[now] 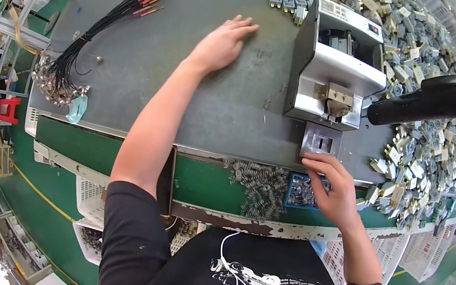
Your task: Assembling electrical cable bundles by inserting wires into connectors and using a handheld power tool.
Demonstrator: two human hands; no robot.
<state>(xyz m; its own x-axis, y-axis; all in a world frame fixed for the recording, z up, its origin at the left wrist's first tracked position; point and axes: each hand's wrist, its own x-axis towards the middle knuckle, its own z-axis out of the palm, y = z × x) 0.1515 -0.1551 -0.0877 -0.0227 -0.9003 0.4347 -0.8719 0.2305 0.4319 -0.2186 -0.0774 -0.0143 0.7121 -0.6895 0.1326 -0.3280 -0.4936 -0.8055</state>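
Observation:
My left hand reaches far out over the grey tabletop, palm down, its fingers stretched out and slightly bent. Nothing shows in it. Just right of it lie a few tiny wire springs. My right hand is at the near edge, thumb and fingers apart, with no object visible between them. Its fingertips are at the front of a slotted metal plate below a bench machine. Under this hand a blue tray of small metal parts is partly covered. A pile of springs lies left of the tray.
A heap of grey-and-white plug-like parts spreads along the right, with a small group left of the machine. A black cylindrical tool juts in beside the machine. A bundle of black wires lies at the left.

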